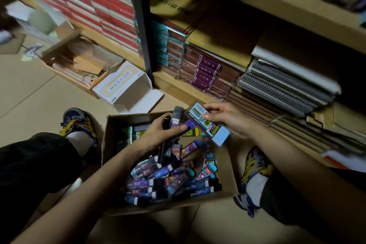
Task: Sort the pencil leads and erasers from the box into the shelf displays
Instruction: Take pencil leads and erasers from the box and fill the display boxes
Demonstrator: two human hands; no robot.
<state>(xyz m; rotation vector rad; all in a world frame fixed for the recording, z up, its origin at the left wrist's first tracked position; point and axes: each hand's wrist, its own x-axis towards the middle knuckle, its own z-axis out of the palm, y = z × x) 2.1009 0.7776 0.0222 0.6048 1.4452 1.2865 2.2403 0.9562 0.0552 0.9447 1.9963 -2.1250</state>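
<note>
An open cardboard box [111, 144] sits on the floor between my feet, holding several small pencil lead cases [170, 180] in purple, blue and black. My left hand [158, 134] grips a few dark cases [176, 118] above the box's far side. My right hand [227, 119] pinches a larger lead case with a green label and light blue end [206, 125], tilted over the box's far right corner.
A wooden shelf unit [198, 89] stands just beyond the box, its lowest shelf packed with notebooks and spiral pads [281, 89]. An open white carton [126, 87] and a cardboard tray of goods [79, 65] lie on the floor at the left. My shoes [79, 123] flank the box.
</note>
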